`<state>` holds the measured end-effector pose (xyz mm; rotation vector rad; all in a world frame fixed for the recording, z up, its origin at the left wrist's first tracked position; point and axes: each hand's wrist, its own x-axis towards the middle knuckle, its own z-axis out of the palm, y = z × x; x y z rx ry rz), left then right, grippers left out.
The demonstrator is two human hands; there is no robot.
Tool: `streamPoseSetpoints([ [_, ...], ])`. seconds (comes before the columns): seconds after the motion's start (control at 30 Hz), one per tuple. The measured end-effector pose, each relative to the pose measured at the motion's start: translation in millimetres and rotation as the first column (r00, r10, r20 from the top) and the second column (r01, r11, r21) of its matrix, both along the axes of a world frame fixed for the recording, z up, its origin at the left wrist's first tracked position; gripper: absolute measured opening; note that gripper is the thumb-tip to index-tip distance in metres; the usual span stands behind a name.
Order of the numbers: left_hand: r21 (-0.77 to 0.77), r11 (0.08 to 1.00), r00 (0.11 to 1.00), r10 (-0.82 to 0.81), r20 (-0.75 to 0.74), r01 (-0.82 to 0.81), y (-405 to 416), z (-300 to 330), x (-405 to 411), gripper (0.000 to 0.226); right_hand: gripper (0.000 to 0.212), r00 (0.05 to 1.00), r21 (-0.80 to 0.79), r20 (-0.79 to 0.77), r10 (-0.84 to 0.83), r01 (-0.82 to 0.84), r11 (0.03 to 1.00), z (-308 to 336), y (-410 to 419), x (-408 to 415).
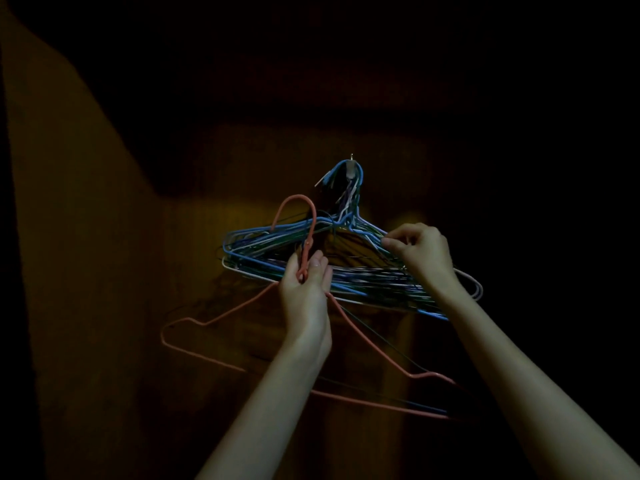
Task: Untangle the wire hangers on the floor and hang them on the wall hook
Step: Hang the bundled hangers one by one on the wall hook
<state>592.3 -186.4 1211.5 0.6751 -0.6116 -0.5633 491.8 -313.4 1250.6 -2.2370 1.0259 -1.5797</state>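
My left hand (304, 285) pinches the twisted neck of a red wire hanger (374, 348), thumb and fingers curled round it; its hook curves up above the grip, and its shoulders and bottom bar spread out below my wrist. A thin dark hanger (391, 348) trails just behind it, though I cannot tell whether I hold that too. To the right of this grip, my right hand (420, 252) pinches wires on the upper right slope of a bundle of hangers (277, 244), blue, white and green. The bundle hangs by its gathered necks from 1 wall hook (350, 168), above and between both grips, against a dim wall (104, 237). I see no writing.
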Motion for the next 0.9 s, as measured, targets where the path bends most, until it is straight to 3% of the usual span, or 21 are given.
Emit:
streamPoseSetpoints([
  [0.17,-0.017,1.000,1.000,0.007,0.003,-0.007,0,-1,0,0.045,0.011,0.991,-0.073,0.022,-0.133,0.135,0.988,-5,9,0],
  [0.37,-0.018,0.999,0.997,0.037,0.066,-0.036,5,-2,-4,0.030,0.016,0.992,-0.148,0.007,-0.129,0.128,0.981,-14,16,-2],
  [0.57,0.006,0.999,0.995,0.051,0.088,-0.052,13,-3,-9,0.028,0.009,0.989,-0.098,-0.039,0.144,-0.147,0.984,-36,55,-4],
  [0.7,0.010,0.999,0.997,0.032,0.069,-0.033,18,-5,-9,0.028,0.010,0.918,0.090,-0.039,0.394,-0.389,0.917,-55,86,-5],
  [0.9,0.009,1.000,0.999,0.014,0.038,-0.014,23,-9,-11,0.026,0.010,0.905,0.150,-0.138,0.402,-0.383,0.912,-70,97,-4],
])
